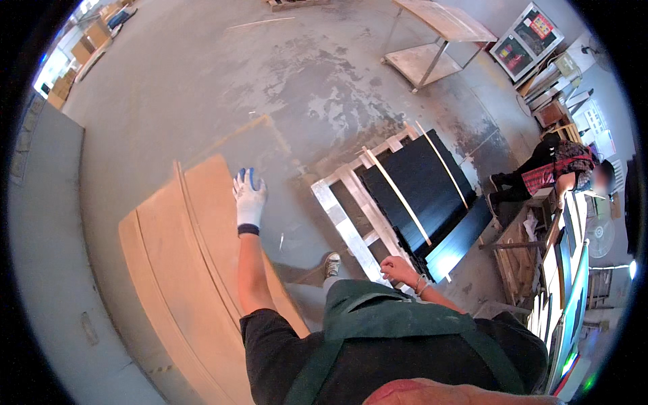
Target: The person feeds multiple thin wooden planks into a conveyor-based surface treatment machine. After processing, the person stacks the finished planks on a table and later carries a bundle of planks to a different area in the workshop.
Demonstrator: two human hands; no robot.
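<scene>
My left hand (250,196), in a white glove with blue fingertips and a dark cuff, is held out beside the upper right edge of a large tan board (162,229). Its fingers are apart and nothing shows in them; whether they touch the board I cannot tell. A narrow raised strip (196,223) runs lengthwise along that board. My bare right hand (398,268), with a bracelet at the wrist, is held in front of my apron with its fingers curled in. No object shows in it. Beyond it, black panels (412,182) lie stacked on a wooden pallet (344,216).
Two thin wooden strips (398,196) lie across the black panels. To the right, a person (560,165) bends over a workbench (520,253) with long boards on it. A wheeled table (445,27) stands at the far right. A grey wall (47,223) runs along the left.
</scene>
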